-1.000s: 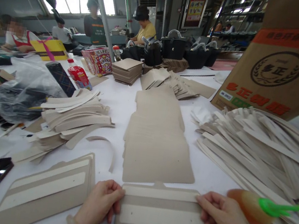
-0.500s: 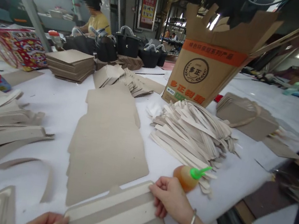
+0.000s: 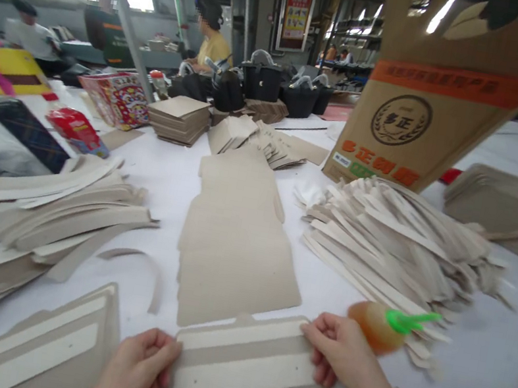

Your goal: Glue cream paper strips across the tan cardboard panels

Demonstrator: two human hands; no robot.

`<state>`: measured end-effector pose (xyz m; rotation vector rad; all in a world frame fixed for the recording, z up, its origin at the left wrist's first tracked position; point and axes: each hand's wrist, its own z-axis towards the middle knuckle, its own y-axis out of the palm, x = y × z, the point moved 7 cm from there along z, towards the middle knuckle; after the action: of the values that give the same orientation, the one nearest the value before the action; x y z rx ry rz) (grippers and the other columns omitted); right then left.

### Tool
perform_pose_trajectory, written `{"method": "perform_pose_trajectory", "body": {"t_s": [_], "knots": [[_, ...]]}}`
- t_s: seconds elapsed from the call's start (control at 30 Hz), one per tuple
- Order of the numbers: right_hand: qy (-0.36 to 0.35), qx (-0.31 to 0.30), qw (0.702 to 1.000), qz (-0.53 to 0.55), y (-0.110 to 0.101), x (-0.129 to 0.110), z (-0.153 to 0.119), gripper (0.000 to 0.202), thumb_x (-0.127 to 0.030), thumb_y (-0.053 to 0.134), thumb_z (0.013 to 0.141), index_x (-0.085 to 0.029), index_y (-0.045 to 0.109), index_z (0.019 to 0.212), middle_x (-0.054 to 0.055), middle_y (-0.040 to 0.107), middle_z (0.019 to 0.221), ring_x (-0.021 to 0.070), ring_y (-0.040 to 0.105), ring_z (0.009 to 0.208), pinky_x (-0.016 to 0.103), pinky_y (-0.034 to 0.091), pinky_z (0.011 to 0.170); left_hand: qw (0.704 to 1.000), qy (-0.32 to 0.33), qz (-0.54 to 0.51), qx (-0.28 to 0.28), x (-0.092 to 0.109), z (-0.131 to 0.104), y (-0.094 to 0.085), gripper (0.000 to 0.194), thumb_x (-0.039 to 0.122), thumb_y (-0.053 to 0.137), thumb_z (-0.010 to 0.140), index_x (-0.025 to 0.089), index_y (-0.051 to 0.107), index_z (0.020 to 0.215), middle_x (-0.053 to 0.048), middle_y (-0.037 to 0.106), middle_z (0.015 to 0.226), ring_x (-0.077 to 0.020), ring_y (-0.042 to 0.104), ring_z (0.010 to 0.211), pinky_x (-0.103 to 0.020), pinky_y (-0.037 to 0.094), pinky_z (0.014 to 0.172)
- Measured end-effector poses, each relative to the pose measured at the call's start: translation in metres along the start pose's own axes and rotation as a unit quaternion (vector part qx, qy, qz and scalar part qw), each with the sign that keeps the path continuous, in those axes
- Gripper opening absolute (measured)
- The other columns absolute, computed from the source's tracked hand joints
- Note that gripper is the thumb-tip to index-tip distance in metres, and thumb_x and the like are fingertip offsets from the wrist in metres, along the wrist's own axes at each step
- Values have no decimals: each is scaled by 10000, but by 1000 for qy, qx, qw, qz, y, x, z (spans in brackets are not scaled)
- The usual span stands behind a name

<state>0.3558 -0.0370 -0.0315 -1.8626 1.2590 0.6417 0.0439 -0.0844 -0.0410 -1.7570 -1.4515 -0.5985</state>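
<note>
A grey-beige panel with two pale strips across it (image 3: pixel 252 370) lies at the bottom centre. My left hand (image 3: pixel 141 367) pinches its upper left corner, thumb on top. At its upper right corner my right hand (image 3: pixel 337 348), with a bracelet at the wrist, has thumb and fingers closed on the edge. Beyond the panel is a row of overlapping plain grey boards (image 3: pixel 239 251). Another stack of panels with pale strips (image 3: pixel 47 344) rests to the left of my left hand. Just past my right hand lies a bottle of amber liquid with a green nozzle (image 3: pixel 379 325).
Loose pale strips pile up at the left (image 3: pixel 71 207) and right (image 3: pixel 396 238). A large cardboard box (image 3: pixel 401 125) stands behind the right pile. Stacked boards (image 3: pixel 178 118), black bags (image 3: pixel 261 81) and a person in yellow (image 3: pixel 214 49) are further back.
The view has swung left, so things sit further right in the picture. More of my left hand and the left panel stack shows. Both hands still hold the panel's corners.
</note>
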Motion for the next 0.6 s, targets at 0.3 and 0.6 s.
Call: {"method": "perform_pose_trajectory", "body": {"t_s": [0.3,0.6], "knots": [[-7,-3,999,-36,-1,-1,3,361,-527,566,680,-208,433,576,-8,564,442,109,543,335,167,396,305,1000,-1,-15,18,7,-4,-2,306,490,531,678,193,476,636,39,546,416,-54,358,255,-171,182,268],[-15,11,1000,-16,0,-2,0,309,-461,541,737,-201,432,610,-46,549,449,87,531,324,145,365,287,1000,9,-3,8,-1,-3,1,408,594,525,687,190,487,640,29,568,453,-50,348,253,-163,169,261]]}}
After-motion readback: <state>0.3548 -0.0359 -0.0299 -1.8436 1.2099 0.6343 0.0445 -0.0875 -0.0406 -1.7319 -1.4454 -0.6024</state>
